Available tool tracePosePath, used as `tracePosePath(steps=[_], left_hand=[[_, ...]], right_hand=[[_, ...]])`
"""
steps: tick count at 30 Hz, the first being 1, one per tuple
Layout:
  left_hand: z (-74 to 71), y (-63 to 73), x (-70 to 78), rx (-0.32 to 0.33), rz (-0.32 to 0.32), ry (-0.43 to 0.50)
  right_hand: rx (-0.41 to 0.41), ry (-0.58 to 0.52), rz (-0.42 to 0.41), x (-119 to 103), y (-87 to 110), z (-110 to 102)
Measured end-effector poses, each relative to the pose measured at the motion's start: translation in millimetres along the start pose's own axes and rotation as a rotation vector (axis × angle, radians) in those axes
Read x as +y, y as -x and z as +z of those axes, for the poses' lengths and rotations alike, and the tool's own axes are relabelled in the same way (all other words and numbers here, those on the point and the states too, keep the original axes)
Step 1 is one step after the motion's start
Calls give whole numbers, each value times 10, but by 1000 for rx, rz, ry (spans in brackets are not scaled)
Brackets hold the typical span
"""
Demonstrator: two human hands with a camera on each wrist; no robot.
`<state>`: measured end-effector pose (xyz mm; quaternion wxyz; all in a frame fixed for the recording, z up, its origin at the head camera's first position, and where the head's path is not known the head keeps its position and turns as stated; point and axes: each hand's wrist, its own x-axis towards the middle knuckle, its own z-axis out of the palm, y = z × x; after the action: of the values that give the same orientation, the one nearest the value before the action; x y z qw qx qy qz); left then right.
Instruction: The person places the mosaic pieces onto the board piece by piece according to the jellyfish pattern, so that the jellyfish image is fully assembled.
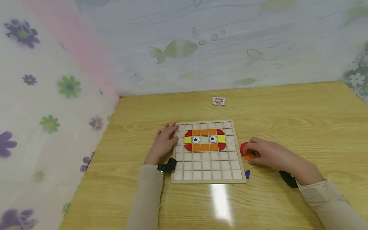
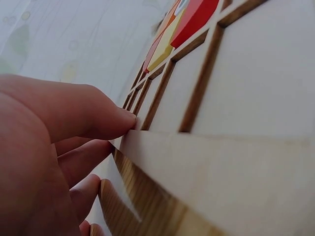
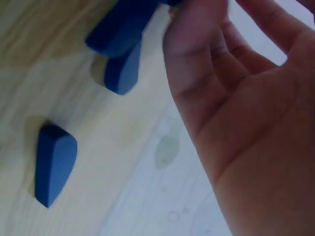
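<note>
A wooden grid board (image 1: 198,174) lies flat on the table. Set in its cells are red quarter-round tiles (image 1: 220,132), orange squares (image 1: 203,147), yellow squares (image 1: 221,138) and two white eye tiles (image 1: 196,140). My left hand (image 1: 164,140) rests along the board's left edge, its thumb (image 2: 115,123) touching the rim. Right of the board, my right hand (image 1: 265,153) reaches down over a small pile with red pieces (image 1: 243,149) and an orange piece (image 1: 249,157). Blue pieces (image 3: 123,73) lie by its thumb in the right wrist view. Its fingertips are partly hidden, so a grip is unclear.
A loose blue piece (image 1: 247,174) lies beside the board's lower right corner. Behind the board, a small printed picture card (image 1: 219,101) lies on the wooden table (image 1: 161,110). Patterned walls (image 1: 172,28) stand at the back and left.
</note>
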<state>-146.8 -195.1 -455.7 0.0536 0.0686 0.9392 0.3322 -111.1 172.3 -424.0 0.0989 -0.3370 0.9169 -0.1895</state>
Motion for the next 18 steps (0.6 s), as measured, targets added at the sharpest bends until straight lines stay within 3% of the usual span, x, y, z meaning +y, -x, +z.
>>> tracePosePath(steps=[9,18], left_hand=[[3,15,19,-18,2,9],[-5,6,6,-5,1,-2]], right_hand=[[-41,-24,7,26,54,8],[-34,-12,17,3,9,-23]])
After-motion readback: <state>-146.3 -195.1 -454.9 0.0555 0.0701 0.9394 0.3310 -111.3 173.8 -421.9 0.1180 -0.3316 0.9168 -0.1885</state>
